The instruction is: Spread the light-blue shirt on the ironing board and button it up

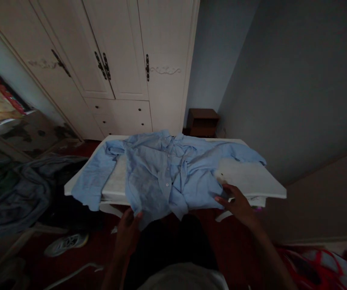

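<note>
Nearest you, your dark-trousered legs [169, 249] sit close under the overhanging shirt tail. Your left hand [128, 227] is at the near left hem corner of the light blue shirt [149, 173], thumb on the cloth, and appears to be pinching it. Your right hand [234, 203] is at the right hem corner, thumb and fingers apart; you cannot tell from this view whether that grip has closed on cloth.

The shirt lies on the white worktop [246, 179], front up, collar at the far edge, hem drooping over the near one. A pull from one side alone could skew it, because its front is already creased and bunched right of the button line. The left sleeve [93, 177] drapes over the near edge and could drag that side down by its weight; the right sleeve [244, 153] runs past the worktop's right end and could slip likewise. A hard tug towards you could bring the collar down the worktop.

Your fingertips under the hem are hidden, as is the shirt's back. Dim light blurs the heaped clothes [37, 185] on the left, and the red bag [318, 264] at lower right is cut off. Farther back, the worktop hides the foot of the white wardrobe [170, 48] and the brown nightstand's [202, 123] base.
</note>
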Demonstrator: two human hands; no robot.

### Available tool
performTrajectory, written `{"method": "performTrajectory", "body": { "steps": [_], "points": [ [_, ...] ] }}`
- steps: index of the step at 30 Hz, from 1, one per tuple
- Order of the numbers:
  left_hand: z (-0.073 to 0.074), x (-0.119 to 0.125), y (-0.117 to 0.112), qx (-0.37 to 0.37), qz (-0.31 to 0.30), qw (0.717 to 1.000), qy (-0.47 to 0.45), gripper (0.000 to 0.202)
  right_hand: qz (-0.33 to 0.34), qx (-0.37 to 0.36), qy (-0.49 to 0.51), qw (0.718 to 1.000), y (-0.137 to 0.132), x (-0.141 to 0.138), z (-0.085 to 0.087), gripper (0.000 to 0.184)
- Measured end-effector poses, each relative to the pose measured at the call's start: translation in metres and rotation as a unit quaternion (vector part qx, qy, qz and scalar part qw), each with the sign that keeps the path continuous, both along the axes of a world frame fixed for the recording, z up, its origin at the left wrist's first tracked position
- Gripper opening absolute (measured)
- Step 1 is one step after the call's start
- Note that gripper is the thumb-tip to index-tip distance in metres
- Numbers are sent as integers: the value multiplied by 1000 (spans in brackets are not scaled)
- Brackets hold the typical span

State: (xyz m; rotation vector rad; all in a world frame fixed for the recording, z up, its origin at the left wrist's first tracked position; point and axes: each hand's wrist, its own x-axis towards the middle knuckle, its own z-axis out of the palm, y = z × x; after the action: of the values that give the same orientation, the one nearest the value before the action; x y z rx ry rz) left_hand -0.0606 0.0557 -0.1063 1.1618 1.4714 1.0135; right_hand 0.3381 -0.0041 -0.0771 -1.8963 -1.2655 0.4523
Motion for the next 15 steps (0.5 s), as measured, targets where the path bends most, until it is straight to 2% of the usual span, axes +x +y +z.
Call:
{"method": "performTrajectory", "body": {
  "steps": [2, 4, 6, 9, 11, 13, 15],
  "points": [
    [5, -6, 2, -9, -35, 999, 21, 50, -32, -8, -43, 999, 0, -10, 3, 64],
    [9, -17, 4, -32, -39, 998, 26, 55, -50, -27, -52, 997, 0, -15, 9, 50],
    [14, -31, 6, -51, -11, 999, -12, 59, -27, -42, -15, 999, -5, -15, 13, 36],
    [19, -52, 10, -60, 28, 995, -73, 60, 28, -36, 88, 995, -23, -14, 11, 31],
    [19, -63, 13, -58, 45, 996, -54, 54, 25, -13, 188, 982, -38, -16, 1, 30],
    [15, -70, 17, -50, 48, 998, 13, 48, -16, 22, 301, 953, -49, -22, -17, 29],
    [7, -73, 21, -33, 31, 996, 79, 47, -43, 33, 335, 941, -54, -30, -38, 34]
  ]
}}
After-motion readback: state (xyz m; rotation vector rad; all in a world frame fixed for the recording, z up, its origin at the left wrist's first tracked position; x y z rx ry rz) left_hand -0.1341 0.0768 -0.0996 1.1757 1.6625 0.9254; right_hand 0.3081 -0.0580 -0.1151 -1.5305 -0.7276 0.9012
